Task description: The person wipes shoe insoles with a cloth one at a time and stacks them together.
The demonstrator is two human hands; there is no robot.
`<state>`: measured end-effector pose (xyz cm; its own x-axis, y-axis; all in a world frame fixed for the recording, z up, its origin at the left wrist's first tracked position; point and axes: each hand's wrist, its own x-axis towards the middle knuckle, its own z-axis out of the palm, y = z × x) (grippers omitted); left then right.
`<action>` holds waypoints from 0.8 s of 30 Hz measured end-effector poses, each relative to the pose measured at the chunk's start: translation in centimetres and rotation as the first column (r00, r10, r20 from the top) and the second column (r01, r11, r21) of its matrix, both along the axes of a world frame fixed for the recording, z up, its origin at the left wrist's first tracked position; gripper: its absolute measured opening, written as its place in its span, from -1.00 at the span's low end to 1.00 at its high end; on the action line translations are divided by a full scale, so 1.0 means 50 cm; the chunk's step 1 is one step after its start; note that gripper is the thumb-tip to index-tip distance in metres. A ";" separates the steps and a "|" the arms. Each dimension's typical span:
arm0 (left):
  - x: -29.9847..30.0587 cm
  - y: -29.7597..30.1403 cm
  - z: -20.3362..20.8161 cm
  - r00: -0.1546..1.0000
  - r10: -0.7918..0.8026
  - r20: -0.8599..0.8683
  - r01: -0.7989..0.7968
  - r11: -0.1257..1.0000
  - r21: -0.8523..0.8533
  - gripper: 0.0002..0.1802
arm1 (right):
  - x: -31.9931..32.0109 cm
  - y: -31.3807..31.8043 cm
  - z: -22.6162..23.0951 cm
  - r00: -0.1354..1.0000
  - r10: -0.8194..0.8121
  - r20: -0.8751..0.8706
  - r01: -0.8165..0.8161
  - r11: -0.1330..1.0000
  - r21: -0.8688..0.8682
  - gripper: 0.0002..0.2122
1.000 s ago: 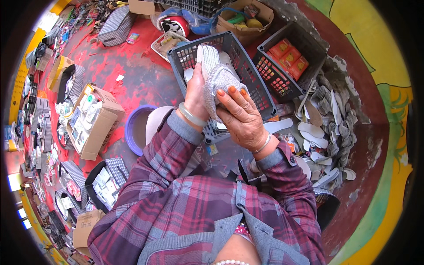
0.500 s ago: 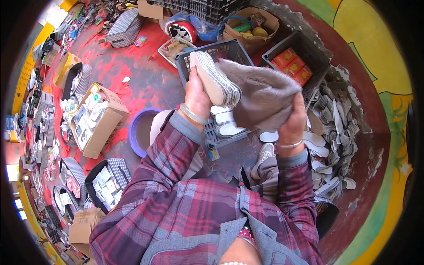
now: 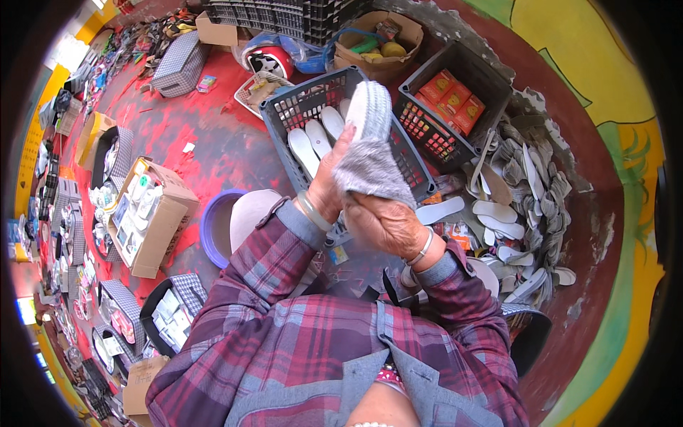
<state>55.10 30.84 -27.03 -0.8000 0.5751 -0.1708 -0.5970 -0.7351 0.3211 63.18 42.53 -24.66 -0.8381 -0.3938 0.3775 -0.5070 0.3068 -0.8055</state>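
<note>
While my left hand [image 3: 329, 181] clasped a thick, pale, layered stack of soles [image 3: 371, 110] over the dark grey slotted plastic crate [image 3: 414, 155], my right hand [image 3: 390, 228] gripped fuzzy grey cloth [image 3: 377, 171] around the stack's near end. Probably wiping, I next needed steady left fingers.
</note>
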 end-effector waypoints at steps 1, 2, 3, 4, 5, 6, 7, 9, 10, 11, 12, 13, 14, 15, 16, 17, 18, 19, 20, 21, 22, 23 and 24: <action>0.001 0.001 -0.015 0.995 -0.060 -0.084 0.061 0.998 0.011 -0.56 | 0.001 0.001 0.001 0.997 -0.068 0.039 0.069 0.997 -0.018 -0.74; 0.016 0.008 -0.004 0.988 -0.013 -0.157 -0.001 0.996 -0.090 -0.51 | 0.002 0.003 0.002 0.988 -0.134 0.078 0.137 0.990 -0.032 -0.74; 0.029 0.011 -0.010 0.968 -0.055 -0.244 0.031 0.994 -0.102 -0.49 | -0.009 0.007 0.007 0.974 -0.227 -0.013 0.225 0.970 -0.090 -0.72; 0.038 0.016 -0.016 0.940 -0.097 -0.328 0.062 0.991 -0.115 -0.46 | -0.018 0.018 0.002 0.955 -0.285 0.088 0.297 0.936 -0.189 -0.70; 0.045 0.030 -0.015 0.947 -0.123 -0.295 0.061 0.976 -0.211 -0.38 | -0.029 0.025 0.002 0.927 -0.374 -0.002 0.361 0.895 -0.264 -0.67; 0.062 0.031 0.007 0.938 -0.176 -0.298 0.109 0.967 -0.230 -0.41 | -0.042 0.033 0.003 0.882 -0.464 -0.085 0.411 0.845 -0.343 -0.65; 0.060 0.033 0.000 0.906 -0.227 -0.356 0.119 0.946 -0.302 -0.43 | -0.052 0.047 0.014 0.845 -0.522 -0.119 0.463 0.824 -0.327 -0.65; 0.066 0.040 0.005 0.857 -0.262 -0.443 0.073 0.913 -0.401 -0.47 | -0.065 0.076 0.030 0.795 -0.594 -0.123 0.529 0.778 -0.339 -0.65; 0.065 0.043 0.001 0.829 -0.283 -0.482 0.068 0.907 -0.415 -0.47 | -0.069 0.084 0.041 0.781 -0.619 -0.086 0.557 0.752 -0.352 -0.68; 0.062 0.044 -0.006 0.798 -0.304 -0.521 0.061 0.900 -0.431 -0.46 | -0.072 0.094 0.038 0.854 -0.509 0.112 0.495 0.725 -0.479 -0.71; 0.057 0.043 -0.015 0.764 -0.324 -0.558 0.052 0.893 -0.447 -0.45 | -0.074 0.102 0.037 0.894 -0.348 0.284 0.448 0.662 -0.601 -0.73; 0.050 0.035 -0.038 0.689 -0.372 -0.621 -0.049 0.832 -0.553 -0.46 | -0.075 0.108 0.045 0.900 -0.302 0.313 0.434 0.668 -0.605 -0.76; 0.046 0.030 -0.034 0.616 -0.432 -0.659 -0.119 0.776 -0.620 -0.48 | -0.076 0.122 0.044 0.890 -0.265 0.371 0.445 0.680 -0.583 -0.76; 0.044 0.025 -0.026 0.539 -0.493 -0.683 -0.197 0.714 -0.672 -0.49 | -0.077 0.140 0.041 0.875 -0.226 0.428 0.453 0.693 -0.561 -0.76; 0.041 0.019 -0.019 0.460 -0.556 -0.692 -0.281 0.648 -0.708 -0.50 | -0.076 0.150 0.039 0.855 -0.186 0.484 0.459 0.706 -0.539 -0.75; 0.033 0.012 -0.013 0.350 -0.640 -0.684 -0.417 0.548 -0.725 -0.51 | -0.072 0.157 0.041 0.857 -0.202 0.474 0.438 0.770 -0.464 -0.76; 0.035 0.009 -0.004 0.285 -0.700 -0.654 -0.480 0.487 -0.730 -0.51 | -0.069 0.164 0.043 0.862 -0.216 0.458 0.411 0.827 -0.384 -0.76; 0.037 0.006 0.009 0.223 -0.757 -0.614 -0.543 0.427 -0.723 -0.51 | -0.065 0.170 0.044 0.870 -0.229 0.437 0.382 0.874 -0.301 -0.76; 0.038 0.007 0.017 0.158 -0.808 -0.567 -0.605 0.374 -0.702 -0.51 | -0.078 0.187 0.026 0.759 -0.095 0.644 0.374 0.873 -0.313 -0.76; 0.040 0.007 0.017 0.132 -0.816 -0.563 -0.633 0.368 -0.681 -0.53 | -0.084 0.195 0.006 0.734 -0.114 0.670 0.369 0.895 -0.252 -0.76; 0.040 0.008 0.014 0.109 -0.829 -0.548 -0.660 0.352 -0.663 -0.55 | -0.085 0.192 -0.011 0.756 -0.195 0.625 0.395 0.897 -0.197 -0.73; 0.038 0.006 0.006 0.094 -0.843 -0.530 -0.688 0.330 -0.647 -0.55 | -0.088 0.179 -0.013 0.780 -0.330 0.532 0.411 0.911 -0.037 -0.72; 0.038 0.005 -0.001 0.079 -0.856 -0.511 -0.714 0.309 -0.628 -0.54 | -0.091 0.166 -0.010 0.795 -0.445 0.412 0.436 0.892 0.122 -0.70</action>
